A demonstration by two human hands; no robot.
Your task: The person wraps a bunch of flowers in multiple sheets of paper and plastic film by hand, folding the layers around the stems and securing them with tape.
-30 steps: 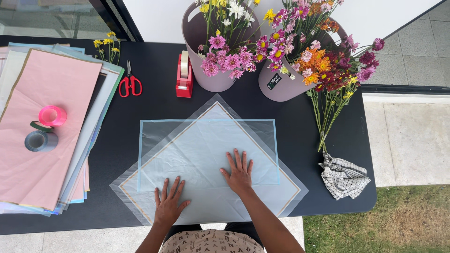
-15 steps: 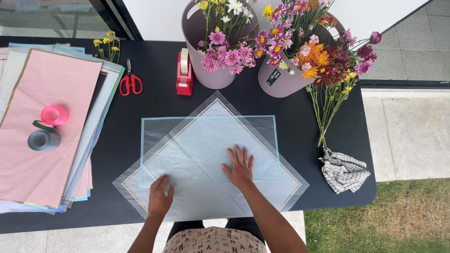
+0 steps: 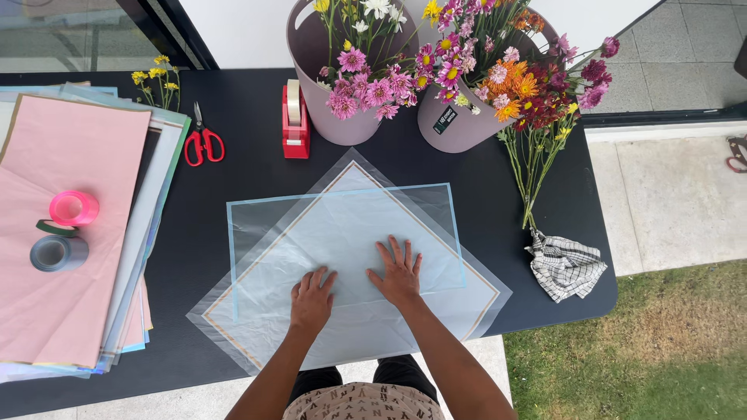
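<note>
Both hands slid inward since earlier | left hand (image 3: 312, 299), right hand (image 3: 398, 272) open, flat on translucent pale-blue wrapping sheets (image 3: 342, 233) | likely light, slippery, crease-prone; lift by corners

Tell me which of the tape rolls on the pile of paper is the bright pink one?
The pink roll is the one farthest from the person, above the thin green roll and the grey roll on the paper stack.
</note>
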